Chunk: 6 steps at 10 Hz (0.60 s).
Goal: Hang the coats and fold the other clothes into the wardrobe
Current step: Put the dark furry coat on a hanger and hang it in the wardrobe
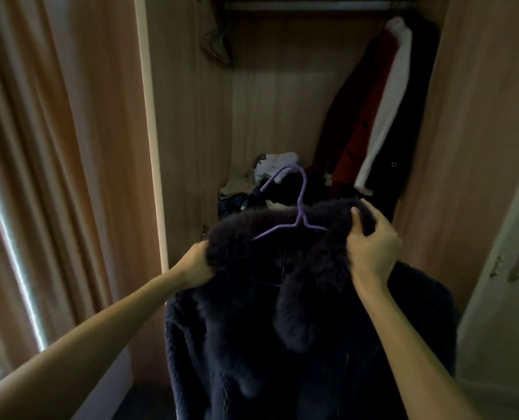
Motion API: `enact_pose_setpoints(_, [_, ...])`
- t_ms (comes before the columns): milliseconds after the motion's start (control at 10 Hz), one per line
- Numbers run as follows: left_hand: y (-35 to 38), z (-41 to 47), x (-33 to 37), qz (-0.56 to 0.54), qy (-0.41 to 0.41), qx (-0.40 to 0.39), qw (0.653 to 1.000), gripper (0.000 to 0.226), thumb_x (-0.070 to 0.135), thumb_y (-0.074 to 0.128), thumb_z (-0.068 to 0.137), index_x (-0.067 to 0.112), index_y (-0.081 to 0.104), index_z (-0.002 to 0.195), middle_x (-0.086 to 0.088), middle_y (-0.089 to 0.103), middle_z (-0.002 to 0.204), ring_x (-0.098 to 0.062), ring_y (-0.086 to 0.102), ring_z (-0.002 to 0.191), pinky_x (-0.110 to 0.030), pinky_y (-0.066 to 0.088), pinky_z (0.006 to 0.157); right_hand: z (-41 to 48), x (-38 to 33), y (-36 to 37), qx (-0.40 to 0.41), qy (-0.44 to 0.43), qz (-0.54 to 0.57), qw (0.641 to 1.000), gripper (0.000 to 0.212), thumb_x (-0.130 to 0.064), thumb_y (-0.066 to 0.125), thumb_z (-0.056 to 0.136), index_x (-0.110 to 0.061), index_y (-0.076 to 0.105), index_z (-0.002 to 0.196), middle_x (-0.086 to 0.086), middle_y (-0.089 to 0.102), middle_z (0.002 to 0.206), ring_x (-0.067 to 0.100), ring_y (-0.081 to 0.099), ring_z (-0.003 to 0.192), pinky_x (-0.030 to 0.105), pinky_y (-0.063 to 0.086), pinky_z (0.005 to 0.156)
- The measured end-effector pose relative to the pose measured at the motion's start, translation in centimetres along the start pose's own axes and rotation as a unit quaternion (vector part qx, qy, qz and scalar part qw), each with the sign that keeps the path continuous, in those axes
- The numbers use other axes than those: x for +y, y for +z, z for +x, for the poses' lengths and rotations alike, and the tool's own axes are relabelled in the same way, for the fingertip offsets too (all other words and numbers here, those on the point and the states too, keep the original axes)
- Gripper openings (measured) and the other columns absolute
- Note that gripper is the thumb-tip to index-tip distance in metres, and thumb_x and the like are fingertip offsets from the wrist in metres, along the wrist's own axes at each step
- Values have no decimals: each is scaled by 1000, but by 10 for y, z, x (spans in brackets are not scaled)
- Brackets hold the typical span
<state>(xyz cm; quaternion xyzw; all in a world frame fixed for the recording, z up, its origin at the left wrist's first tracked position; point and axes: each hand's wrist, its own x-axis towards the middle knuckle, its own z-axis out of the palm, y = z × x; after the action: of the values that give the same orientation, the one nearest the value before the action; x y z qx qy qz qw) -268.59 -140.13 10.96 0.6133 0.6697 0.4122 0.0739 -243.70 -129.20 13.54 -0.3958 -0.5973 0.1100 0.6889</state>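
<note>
A dark fluffy coat with a furry collar hangs in front of me on a purple hanger, whose hook sticks up above the collar. My left hand grips the collar's left side. My right hand is closed on the collar's right side, thumb on top. The open wardrobe stands right behind the coat, with its rail at the top.
A red, white and dark set of coats hangs at the wardrobe's right. Loose clothes lie heaped on its floor. Several empty hangers hang top left. A curtain is at the left, an open wardrobe door at the right.
</note>
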Motion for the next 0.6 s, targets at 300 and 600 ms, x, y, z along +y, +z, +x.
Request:
enact_pose_setpoints(300, [4,57,-10,-46,49,39,997,41,0,58,85,26,39,61,10,45,59,-5,35,58,-33,32,56,-9,-29,30,-19,-115,-39,992,20,-30,69,86,-11,71,92,1,72,81,5,60,80,0,35,69])
enact_pose_setpoints(600, [-28,93,-36,-41,33,80,995,31,9,57,89,29,44,70,9,53,66,-10,46,60,-33,32,53,13,-42,31,-395,-21,-29,918,75,-15,66,85,-36,28,146,-17,44,138,-4,42,123,18,36,101])
